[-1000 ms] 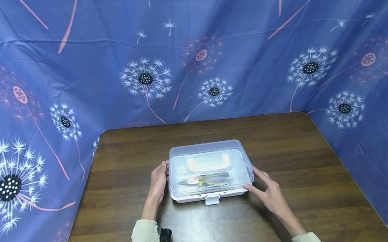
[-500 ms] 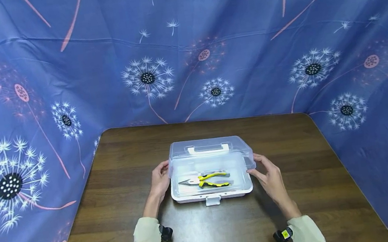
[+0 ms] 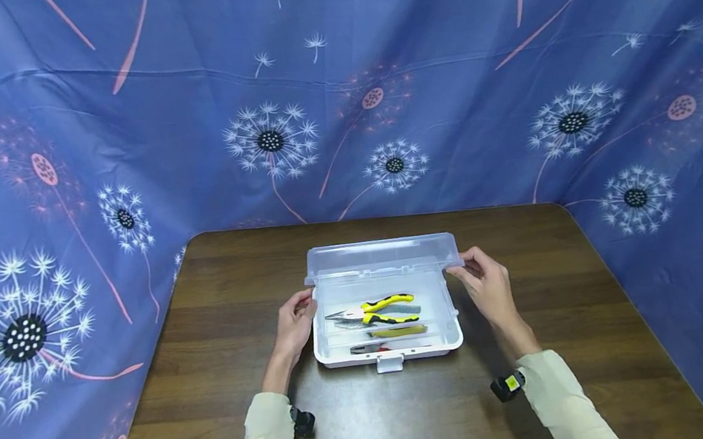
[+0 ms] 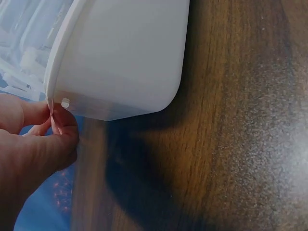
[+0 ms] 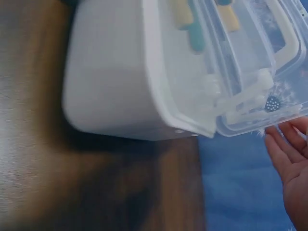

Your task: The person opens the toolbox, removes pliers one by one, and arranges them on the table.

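A white toolbox (image 3: 351, 360) stands on the table, its clear lid (image 3: 383, 254) tilted back. Inside lie long-nose pliers (image 3: 374, 311) with yellow and black handles. Nearer the front wall are a yellow handle (image 3: 397, 332) and a dark-jawed, red-handled tool (image 3: 370, 349), partly hidden. My left hand (image 3: 296, 321) is at the box's back left corner; in the left wrist view its thumb and fingers pinch the white rim (image 4: 60, 53). My right hand (image 3: 487, 283) holds the lid's right edge between thumb and fingers, its fingertips right at that edge in the right wrist view.
The brown wooden table (image 3: 230, 266) extends on all sides of the box. Blue cloth (image 3: 192, 144) with dandelion prints hangs behind and beside it. A white latch (image 3: 389, 363) hangs down at the box's front. The lid carries a white handle (image 5: 286, 41).
The lid has swung up and back, with my right hand moving away along with it. More of the inside shows, including the yellow handle and the red-handled tool. My left hand has barely moved.
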Tool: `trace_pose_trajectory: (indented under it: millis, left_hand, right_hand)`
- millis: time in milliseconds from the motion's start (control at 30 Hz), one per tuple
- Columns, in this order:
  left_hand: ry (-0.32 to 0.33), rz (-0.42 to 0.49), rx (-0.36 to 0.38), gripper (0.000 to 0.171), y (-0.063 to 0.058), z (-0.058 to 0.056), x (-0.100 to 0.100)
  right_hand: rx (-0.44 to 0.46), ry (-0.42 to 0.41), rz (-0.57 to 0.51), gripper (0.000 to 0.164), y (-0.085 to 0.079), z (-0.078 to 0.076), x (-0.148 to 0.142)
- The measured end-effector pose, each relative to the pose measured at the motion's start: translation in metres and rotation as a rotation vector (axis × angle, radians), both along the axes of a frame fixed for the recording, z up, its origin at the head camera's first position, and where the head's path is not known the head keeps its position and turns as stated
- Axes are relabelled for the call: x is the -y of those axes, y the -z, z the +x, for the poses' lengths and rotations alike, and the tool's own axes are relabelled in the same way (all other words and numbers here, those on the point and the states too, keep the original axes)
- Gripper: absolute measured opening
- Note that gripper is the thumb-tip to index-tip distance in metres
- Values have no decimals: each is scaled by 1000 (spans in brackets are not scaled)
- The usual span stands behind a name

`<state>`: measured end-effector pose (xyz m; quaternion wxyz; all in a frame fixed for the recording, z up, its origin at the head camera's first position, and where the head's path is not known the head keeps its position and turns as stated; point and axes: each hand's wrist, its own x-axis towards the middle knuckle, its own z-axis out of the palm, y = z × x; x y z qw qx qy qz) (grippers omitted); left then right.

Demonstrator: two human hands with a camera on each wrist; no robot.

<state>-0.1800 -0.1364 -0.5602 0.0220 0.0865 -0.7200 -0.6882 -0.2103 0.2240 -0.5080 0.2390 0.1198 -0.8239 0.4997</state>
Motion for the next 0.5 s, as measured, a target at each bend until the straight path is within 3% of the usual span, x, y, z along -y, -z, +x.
trace_pose_trajectory:
  millis: [267, 500]
  left_hand:
    - [3, 12, -34, 32, 2, 1, -1]
    - [-5, 3, -46, 30, 3, 1, -1]
  right_hand:
    - [88, 63, 50, 16, -10, -26, -1]
    - [107, -55, -77, 26, -7, -44, -1]
